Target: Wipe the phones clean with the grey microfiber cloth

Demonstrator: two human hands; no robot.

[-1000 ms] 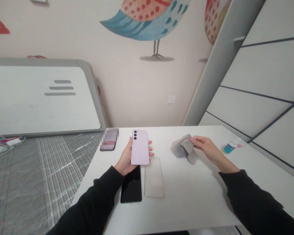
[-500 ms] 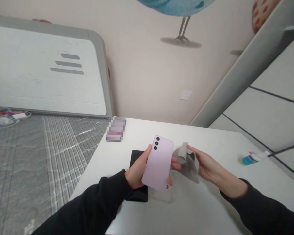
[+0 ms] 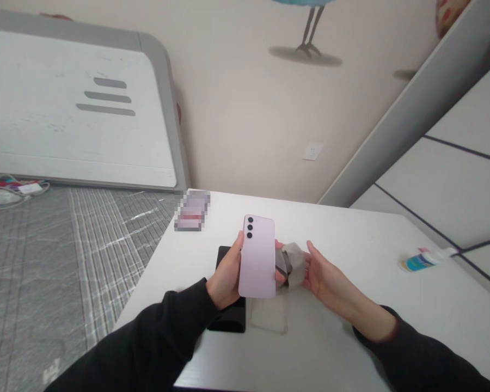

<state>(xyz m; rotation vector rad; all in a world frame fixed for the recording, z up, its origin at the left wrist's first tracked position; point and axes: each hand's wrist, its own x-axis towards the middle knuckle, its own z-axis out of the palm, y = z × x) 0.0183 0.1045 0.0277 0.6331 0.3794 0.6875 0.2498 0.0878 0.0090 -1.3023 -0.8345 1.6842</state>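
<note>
My left hand [image 3: 224,281] is closed round a pale pink smartphone [image 3: 257,261], its back with three camera lenses facing me. The left fingertips show past the phone's right edge. Just right of it, a crumpled grey cloth [image 3: 294,265] is bunched up against those fingertips. My right hand [image 3: 323,276] has its fingers on the cloth, with the thumb raised; part of its grip is hidden. Beneath the left hand lies a flat black object [image 3: 232,320], partly covered. A clear phone case [image 3: 269,317] rests on the table beside it, below the phone.
On the white table [image 3: 330,354], a bottle [image 3: 422,262] with a blue and yellow label lies at the far right. A pixelated pinkish item [image 3: 193,211] is at the back left corner. Behind stand a wall with a socket [image 3: 312,151] and a white panel [image 3: 77,136].
The phone has shifted slightly left and stands straighter. My right hand has brought the cloth left, closer to the phone, and the cloth is more bunched. The camera view has tilted slightly down.
</note>
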